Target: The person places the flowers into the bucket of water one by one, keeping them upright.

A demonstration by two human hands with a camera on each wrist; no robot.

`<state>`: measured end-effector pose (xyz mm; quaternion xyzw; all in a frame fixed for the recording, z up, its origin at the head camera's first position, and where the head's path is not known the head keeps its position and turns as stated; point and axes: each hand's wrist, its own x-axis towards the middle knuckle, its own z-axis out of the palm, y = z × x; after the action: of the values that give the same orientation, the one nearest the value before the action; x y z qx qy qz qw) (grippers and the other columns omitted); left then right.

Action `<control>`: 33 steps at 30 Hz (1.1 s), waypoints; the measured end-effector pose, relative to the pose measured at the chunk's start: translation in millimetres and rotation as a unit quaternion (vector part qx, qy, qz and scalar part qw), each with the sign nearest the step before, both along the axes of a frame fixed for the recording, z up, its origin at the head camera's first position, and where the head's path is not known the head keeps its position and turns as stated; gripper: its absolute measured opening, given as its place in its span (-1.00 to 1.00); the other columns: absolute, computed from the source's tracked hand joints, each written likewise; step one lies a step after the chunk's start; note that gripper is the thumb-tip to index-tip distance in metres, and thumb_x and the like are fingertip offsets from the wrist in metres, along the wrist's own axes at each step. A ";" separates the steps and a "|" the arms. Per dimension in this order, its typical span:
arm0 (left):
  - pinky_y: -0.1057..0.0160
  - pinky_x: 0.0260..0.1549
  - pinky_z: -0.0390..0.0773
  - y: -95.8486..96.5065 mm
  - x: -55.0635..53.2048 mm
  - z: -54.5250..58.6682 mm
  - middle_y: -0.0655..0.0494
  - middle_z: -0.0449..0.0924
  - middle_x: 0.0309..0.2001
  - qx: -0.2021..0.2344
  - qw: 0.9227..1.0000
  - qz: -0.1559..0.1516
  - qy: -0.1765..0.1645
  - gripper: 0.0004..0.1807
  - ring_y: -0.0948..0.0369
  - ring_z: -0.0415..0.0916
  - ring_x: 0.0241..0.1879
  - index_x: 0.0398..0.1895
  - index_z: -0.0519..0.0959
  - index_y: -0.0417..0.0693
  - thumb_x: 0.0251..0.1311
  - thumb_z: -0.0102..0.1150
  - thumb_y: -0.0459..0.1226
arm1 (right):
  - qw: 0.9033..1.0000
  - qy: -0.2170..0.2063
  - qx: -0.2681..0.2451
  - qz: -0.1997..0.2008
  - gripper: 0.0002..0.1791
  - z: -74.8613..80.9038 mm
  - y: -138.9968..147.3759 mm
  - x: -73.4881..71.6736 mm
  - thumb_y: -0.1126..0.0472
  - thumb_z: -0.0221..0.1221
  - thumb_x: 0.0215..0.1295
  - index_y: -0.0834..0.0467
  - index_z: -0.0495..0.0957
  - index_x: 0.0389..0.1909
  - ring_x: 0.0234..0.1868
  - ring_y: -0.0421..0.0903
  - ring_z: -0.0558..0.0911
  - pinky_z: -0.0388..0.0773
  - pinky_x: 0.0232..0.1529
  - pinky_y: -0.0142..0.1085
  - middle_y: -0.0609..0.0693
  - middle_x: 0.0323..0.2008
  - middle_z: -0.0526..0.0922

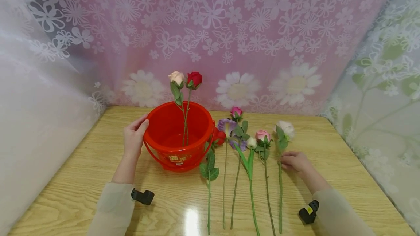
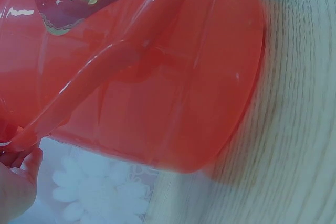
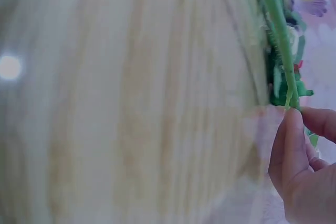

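My left hand [image 1: 132, 139] holds the left rim of a red plastic bucket [image 1: 195, 159]. In the left wrist view, its fingertips [image 2: 32, 163] meet the bucket's edge beside the handle [image 2: 100, 69]. A cream rose [image 1: 177, 78] and a red rose [image 1: 195, 79] stand in the bucket, leaning on its far side. On the right, my right hand [image 1: 296, 162] pinches the green stem of a white flower [image 1: 286, 129] below its leaves. The right wrist view shows thumb and fingers on that stem [image 3: 281, 35].
Beside the bucket lie a pink rose [image 1: 263, 136], a white tulip [image 1: 251, 143], purple irises [image 1: 227, 126], a magenta rose [image 1: 236, 112] and a red flower [image 1: 219, 137], stems toward me. A floral curtain [image 1: 210, 39] hangs behind the wooden table [image 1: 344, 177].
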<state>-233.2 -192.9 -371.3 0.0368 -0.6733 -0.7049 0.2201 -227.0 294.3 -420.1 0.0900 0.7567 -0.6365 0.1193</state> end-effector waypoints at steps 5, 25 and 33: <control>0.38 -0.27 0.52 0.3 -0.4 -0.4 -0.02 0.49 -0.08 0.007 1.000 0.002 0.004 -0.64 0.25 0.49 -0.19 0.02 0.47 -0.31 0.17 0.05 -0.31 | 0.999 0.007 -0.044 -0.010 -0.78 8.2 3.1 4.8 0.43 0.04 0.17 0.46 0.38 -0.17 -0.50 -0.25 0.57 0.55 -0.40 -0.43 -0.03 -0.48 0.55; 0.38 -0.28 0.53 0.5 -3.5 -2.0 0.24 0.55 -0.22 0.022 0.999 -0.002 0.031 -0.66 0.29 0.51 -0.23 -0.02 0.48 -0.36 0.15 0.07 -0.36 | 0.994 0.107 -0.002 0.022 -0.46 47.3 -15.4 26.6 0.31 0.06 0.23 0.58 0.11 0.08 -0.32 -0.27 0.57 0.54 -0.24 -0.39 -0.13 -0.38 0.51; 0.35 -0.29 0.53 0.3 -3.3 -2.6 0.29 0.55 -0.25 0.019 0.999 0.001 0.030 -0.66 0.25 0.52 -0.21 -0.01 0.48 -0.36 0.15 0.07 -0.36 | 0.990 0.135 0.025 0.029 -0.50 60.6 -27.5 32.0 0.29 0.08 0.22 0.54 0.20 0.04 -0.32 -0.29 0.57 0.54 -0.22 -0.33 -0.12 -0.38 0.51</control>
<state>-236.5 -192.6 -373.9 0.0205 -0.6529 -0.7180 0.2404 -195.0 266.8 -359.4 -0.0151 0.7840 -0.6198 0.0321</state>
